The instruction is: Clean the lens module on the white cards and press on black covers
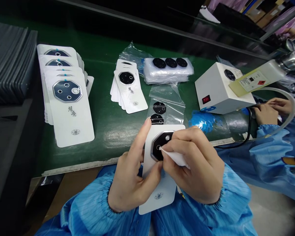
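Holding card [162, 183] in spread-fingered left hand [127, 180]; pinching wipe [177, 158] in right hand [199, 164] at card's plate [157, 141]; seemingly cleaning, calling for light strokes.

The right hand [196, 164] hid the right side of the dark octagon [157, 142] on the held panel [166, 185], whose lower seal [159, 196] was too small to read. Left of the panel, the picture's edge cut off a grey stack [9, 65]; far right of it, a blue-clad co-worker [272, 144].

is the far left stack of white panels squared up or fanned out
Fanned out: the white panels overlap unevenly, several upper edges showing.
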The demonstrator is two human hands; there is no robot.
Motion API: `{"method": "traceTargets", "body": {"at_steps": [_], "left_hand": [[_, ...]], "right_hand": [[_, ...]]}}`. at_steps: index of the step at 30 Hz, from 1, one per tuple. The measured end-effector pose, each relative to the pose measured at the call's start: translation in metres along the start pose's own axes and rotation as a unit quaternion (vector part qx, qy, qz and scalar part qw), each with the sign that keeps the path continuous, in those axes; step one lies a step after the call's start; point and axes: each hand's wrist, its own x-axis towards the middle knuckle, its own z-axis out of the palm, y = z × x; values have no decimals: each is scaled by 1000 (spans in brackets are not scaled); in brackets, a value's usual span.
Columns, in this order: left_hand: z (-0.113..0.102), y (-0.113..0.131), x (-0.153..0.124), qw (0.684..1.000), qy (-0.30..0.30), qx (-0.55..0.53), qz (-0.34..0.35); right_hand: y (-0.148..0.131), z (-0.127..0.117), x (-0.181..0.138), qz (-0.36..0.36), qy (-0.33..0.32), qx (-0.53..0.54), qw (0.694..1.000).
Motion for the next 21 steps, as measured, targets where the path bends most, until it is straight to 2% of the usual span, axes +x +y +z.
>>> {"method": "traceTargets", "body": {"at_steps": [10,17,21], "left_hand": [[0,-1,2,999,-6,37,12],[0,-1,3,995,1,96,42],[1,-1,3,997,0,77,27]], "right_hand": [[5,3,3,-16,-26,-10,999],[5,4,0,-16,-13,-17,1000],[7,7,-1,-18,-4,-29,999]]}}
